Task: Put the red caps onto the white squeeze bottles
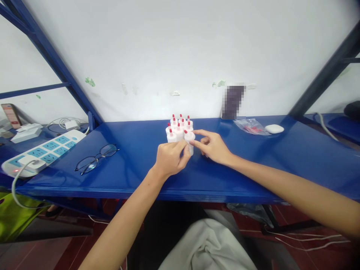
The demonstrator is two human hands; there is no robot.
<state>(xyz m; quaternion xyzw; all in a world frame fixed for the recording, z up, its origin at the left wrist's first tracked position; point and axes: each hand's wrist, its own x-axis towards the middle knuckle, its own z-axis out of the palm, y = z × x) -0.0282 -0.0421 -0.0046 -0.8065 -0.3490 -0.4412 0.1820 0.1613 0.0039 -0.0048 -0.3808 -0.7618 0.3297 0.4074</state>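
Note:
Several white squeeze bottles with red-tipped nozzles [178,127] stand upright in a tight cluster on the blue table [135,165]. At the front right of the group is one such bottle [190,135], its red tip leaning a little to the left. My left hand [171,157] is closed, with thumb and forefinger against the near left side of this bottle. From the right, my right hand [213,146] grips its upper part between forefinger and thumb, the other fingers curled. The left hand hides part of the bottle's lower body.
Eyeglasses [97,159] and a white power strip [53,150] lie on the left. At the back right are a pixelated dark upright object [233,102], a clear bag with small red pieces [251,126] and a white rounded case [274,129]. A white wall rises behind.

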